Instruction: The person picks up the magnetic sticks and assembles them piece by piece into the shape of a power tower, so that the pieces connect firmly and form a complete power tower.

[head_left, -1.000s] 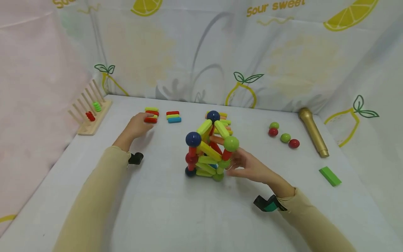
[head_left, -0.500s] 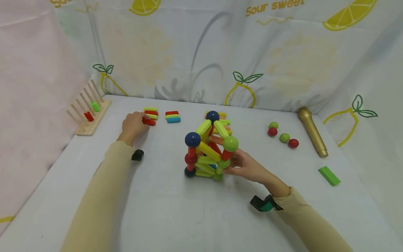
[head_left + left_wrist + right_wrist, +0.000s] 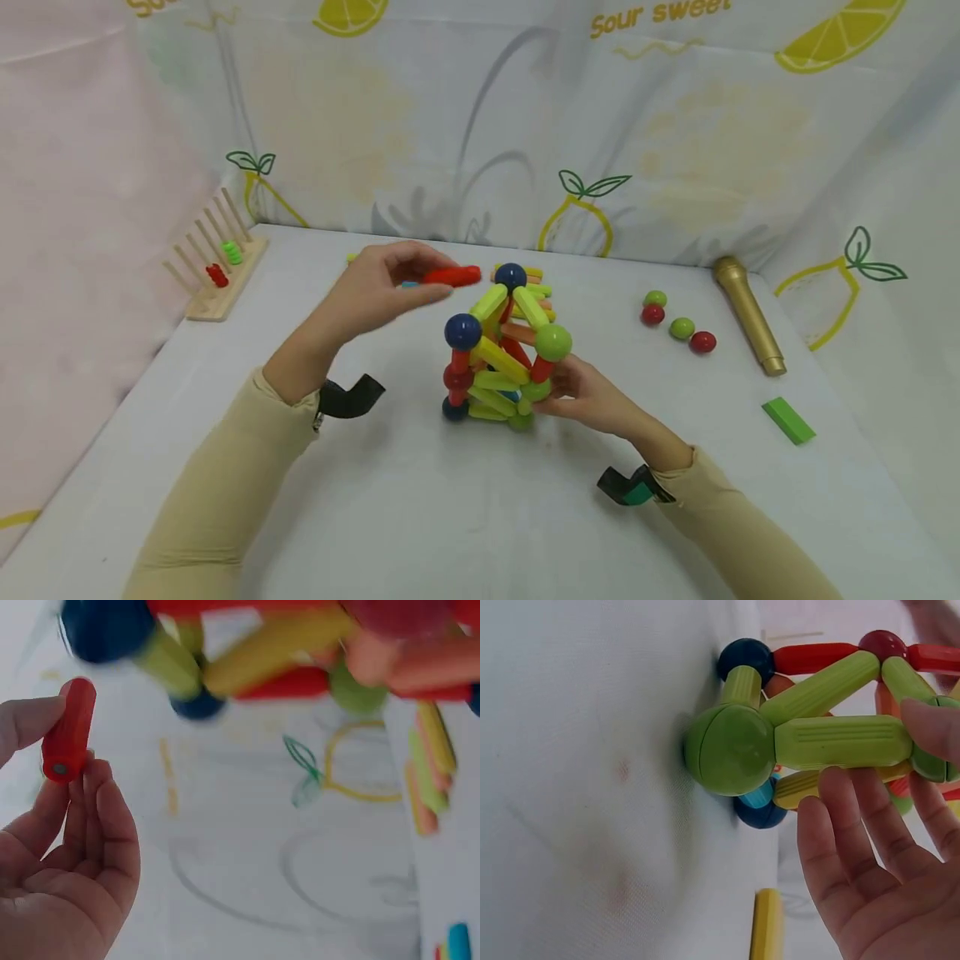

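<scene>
Thumb and fingers of my left hand (image 3: pixel 363 292) pinch a red magnetic stick (image 3: pixel 459 276), raised in the air left of the structure's top. In the left wrist view the stick (image 3: pixel 71 727) shows a round grey end. The structure (image 3: pixel 501 360) of coloured magnetic sticks and balls stands upright mid-table, a dark blue ball (image 3: pixel 511 277) at its peak. My right hand (image 3: pixel 600 400) holds its right side. The right wrist view shows the thumb by a green ball (image 3: pixel 928 763), fingers against a light green stick (image 3: pixel 844 741), and a lower green ball (image 3: pixel 731 750) on the table.
Behind the structure lie several loose sticks (image 3: pixel 542 292); my left hand mostly hides others. A peg rack (image 3: pixel 206 310) stands back left. To the right are green and red balls (image 3: pixel 682 328), a gold microphone (image 3: pixel 750 317) and a green block (image 3: pixel 787 419). A printed curtain (image 3: pixel 450 125) hangs behind.
My left hand has picked up a red stick from the back-left pile and carried it up and right towards the structure. The right hand has stayed nearly still at the structure.
</scene>
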### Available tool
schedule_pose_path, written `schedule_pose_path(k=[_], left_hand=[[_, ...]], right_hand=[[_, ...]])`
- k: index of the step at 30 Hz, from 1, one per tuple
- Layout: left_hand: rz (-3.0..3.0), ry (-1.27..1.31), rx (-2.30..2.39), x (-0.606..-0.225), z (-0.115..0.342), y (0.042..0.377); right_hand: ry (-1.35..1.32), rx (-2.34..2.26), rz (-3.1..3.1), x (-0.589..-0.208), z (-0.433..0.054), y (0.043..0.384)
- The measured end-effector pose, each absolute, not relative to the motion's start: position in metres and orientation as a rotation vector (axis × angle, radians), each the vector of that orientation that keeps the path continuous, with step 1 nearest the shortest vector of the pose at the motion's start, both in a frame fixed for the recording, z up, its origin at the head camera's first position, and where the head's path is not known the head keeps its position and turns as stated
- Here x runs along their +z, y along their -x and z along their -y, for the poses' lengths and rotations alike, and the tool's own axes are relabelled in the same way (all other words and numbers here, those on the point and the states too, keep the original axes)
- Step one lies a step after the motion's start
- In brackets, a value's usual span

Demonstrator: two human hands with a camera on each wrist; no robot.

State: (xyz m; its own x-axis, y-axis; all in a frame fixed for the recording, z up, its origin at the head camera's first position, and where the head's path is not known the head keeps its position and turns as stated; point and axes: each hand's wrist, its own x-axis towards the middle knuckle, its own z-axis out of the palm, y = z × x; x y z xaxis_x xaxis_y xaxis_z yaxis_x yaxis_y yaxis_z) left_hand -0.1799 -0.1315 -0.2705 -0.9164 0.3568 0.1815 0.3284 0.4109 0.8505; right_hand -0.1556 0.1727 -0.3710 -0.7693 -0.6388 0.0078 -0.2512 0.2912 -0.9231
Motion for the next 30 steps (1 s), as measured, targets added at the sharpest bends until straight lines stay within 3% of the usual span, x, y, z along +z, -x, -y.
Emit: schedule_pose_path(k=[3,6,24,30], left_hand=[[-2.65,-0.97,1.441,-0.253,0.104,0.152],[-2.723,-1.095,1.304,-0.254,0.088,0.142],[-2.94,-1.037,1.132,-0.263,0.078,0.14],[-2.827,-0.839,1.464,-0.277,0.117,0.168]], right_hand=[[0.812,-1.485,-2.192,-0.372,-0.171,0.156],[0.826,-1.501,-2.182,-0.372,-0.171,0.157],[0.831,-1.471,-2.191,-0.369,-0.171,0.155],[0.784,-1.46,-2.209,-0.369,-0.171,0.153]])
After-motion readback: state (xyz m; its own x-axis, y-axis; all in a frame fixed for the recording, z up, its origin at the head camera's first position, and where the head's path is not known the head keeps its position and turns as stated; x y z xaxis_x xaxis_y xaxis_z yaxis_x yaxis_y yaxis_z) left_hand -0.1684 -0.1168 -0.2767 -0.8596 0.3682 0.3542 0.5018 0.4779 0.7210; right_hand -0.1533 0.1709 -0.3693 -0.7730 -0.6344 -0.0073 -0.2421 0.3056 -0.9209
